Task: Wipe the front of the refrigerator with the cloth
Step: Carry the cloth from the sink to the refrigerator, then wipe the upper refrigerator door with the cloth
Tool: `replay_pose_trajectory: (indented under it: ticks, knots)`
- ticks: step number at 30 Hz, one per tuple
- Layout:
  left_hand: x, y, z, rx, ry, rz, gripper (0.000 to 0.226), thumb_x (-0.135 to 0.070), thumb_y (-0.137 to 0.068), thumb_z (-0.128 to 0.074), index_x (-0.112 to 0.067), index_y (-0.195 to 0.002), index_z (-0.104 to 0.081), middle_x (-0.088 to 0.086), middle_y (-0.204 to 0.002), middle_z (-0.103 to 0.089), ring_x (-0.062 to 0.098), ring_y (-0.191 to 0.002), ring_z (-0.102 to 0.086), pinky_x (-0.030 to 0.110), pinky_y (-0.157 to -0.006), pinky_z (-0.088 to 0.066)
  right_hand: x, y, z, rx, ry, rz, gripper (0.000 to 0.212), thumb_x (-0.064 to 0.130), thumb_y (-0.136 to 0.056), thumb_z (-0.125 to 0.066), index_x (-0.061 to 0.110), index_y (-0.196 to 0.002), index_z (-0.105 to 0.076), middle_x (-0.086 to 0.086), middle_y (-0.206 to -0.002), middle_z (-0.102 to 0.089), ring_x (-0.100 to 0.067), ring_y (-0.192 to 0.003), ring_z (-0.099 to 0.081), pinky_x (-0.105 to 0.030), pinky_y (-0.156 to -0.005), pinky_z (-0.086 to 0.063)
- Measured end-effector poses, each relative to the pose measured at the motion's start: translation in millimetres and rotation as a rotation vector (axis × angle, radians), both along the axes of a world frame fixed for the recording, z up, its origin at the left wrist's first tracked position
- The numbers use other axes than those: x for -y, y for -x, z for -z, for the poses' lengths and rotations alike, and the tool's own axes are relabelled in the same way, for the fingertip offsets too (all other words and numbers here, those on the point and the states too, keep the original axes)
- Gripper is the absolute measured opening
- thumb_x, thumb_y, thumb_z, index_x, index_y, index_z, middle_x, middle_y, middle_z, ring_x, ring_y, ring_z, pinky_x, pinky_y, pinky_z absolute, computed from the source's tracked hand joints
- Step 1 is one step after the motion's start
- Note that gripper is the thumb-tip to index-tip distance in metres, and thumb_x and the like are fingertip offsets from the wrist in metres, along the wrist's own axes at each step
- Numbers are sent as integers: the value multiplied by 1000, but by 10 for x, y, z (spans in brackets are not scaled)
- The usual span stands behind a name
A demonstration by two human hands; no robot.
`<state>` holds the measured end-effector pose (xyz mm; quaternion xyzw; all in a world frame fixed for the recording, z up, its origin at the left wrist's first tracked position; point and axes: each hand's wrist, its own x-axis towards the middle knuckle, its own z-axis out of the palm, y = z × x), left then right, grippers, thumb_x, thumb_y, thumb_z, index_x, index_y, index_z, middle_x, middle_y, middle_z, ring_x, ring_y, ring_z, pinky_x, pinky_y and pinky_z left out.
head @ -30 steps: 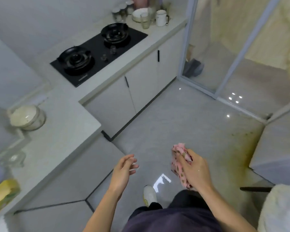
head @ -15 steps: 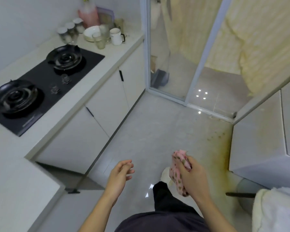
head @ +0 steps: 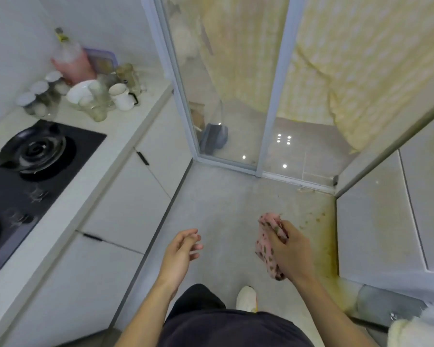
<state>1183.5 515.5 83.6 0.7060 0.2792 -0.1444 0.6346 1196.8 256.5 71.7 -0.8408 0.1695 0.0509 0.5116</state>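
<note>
Carrying the pink spotted cloth (head: 266, 242) balled up in your right hand (head: 290, 251) works for the walk, fingers curled tight round it. I'd shake it flatter before it meets the door though, so you wipe with a broad pad and not a lump. Your left hand (head: 179, 251) hangs loose, fingers relaxed, holding nothing.

The cloth is out over the floor (head: 218, 196), near the pale cabinet on your right that I take for the refrigerator (head: 376, 221), not touching it.

Room-wise, the lane between the counter (head: 125, 136) and the refrigerator is narrow. The sliding glass door (head: 236, 96) closes it off ahead, and a yellowish stained strip (head: 330, 246) runs along the refrigerator's foot. Turn right and mind that near corner with your elbow.
</note>
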Motion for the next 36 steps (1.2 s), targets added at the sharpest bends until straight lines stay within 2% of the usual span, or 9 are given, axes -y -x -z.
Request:
replay_pose_trajectory:
  ticks: [7, 10, 12, 18, 22, 25, 27, 32, 36]
  knots:
    - [328, -1130, 151, -56, -7, 210, 21, -21, -108, -54, -19, -122, -69, 5, -117, -74, 23, -109, -71, 38, -97, -58, 255, -591, 22, -30, -97, 234, 19, 34, -102, -64, 22, -89, -69, 4, -74, -71, -8, -73, -67, -18, -59, -49]
    - [537, -1781, 250, -62, -3, 346, 20, -20, -108, -54, -19, -121, -68, 6, -117, -74, 24, -107, -72, 39, -96, -58, 365, -936, 51, -34, -104, 372, 27, 34, -104, -65, 16, -84, -69, -4, -73, -72, -13, -69, -67, -17, -56, -46]
    - [707, -2262, 291, -57, -2, 442, 19, -18, -107, -55, -17, -121, -68, 8, -117, -74, 24, -105, -73, 41, -95, -59, 454, -1209, 52, -12, -78, 463, 25, 32, -104, -66, 17, -84, -70, -1, -71, -72, -12, -66, -66, -18, -56, -46]
    - [1178, -3700, 138, 25, 4, 712, 17, -19, -107, -56, -16, -116, -69, 10, -113, -74, 26, -103, -73, 42, -94, -58, 607, -1957, -97, 23, -22, 651, 20, 37, -104, -64, 25, -91, -73, 4, -71, -75, -6, -68, -70, -27, -64, -54]
    - [1493, -4402, 64, 31, 36, 802, 12, -21, -104, -62, -19, -109, -72, 10, -112, -77, 26, -103, -75, 45, -97, -58, 651, -2240, -174, 42, -24, 814, 20, 39, -103, -63, 26, -93, -74, 9, -76, -76, -2, -73, -70, -35, -73, -58]
    - [1818, -4680, 21, -4, 83, 861, 26, -24, -89, -75, -14, -112, -71, 13, -112, -77, 29, -104, -75, 45, -99, -57, 707, -2338, -268, 80, -17, 922, 21, 38, -103, -63, 23, -91, -73, 7, -79, -75, -8, -77, -71, -35, -74, -57]
    - [2087, -4773, -1, -35, 128, 916, 34, -22, -82, -74, -10, -114, -70, 15, -111, -76, 31, -105, -74, 43, -98, -57, 788, -2358, -334, 111, -16, 973, 22, 36, -104, -63, 19, -91, -70, 5, -80, -72, -15, -79, -69, -34, -74, -53]
    - [2861, -4849, -21, -15, 160, 1100, 17, -6, -102, -58, -9, -113, -70, 15, -110, -76, 35, -108, -73, 34, -83, -56, 1151, -2396, -500, 172, -5, 1040, 23, 35, -104, -62, 18, -90, -67, -4, -77, -67, -17, -68, -60, -26, -61, -45]
    - [3537, -4801, -264, 105, 199, 1298, 24, -17, -89, -72, -19, -113, -71, 6, -107, -77, 30, -111, -72, 28, -84, -58, 1561, -2517, -621, 232, 4, 1038, 26, 31, -105, -62, 13, -88, -69, -4, -82, -65, -19, -77, -63, -35, -68, -49]
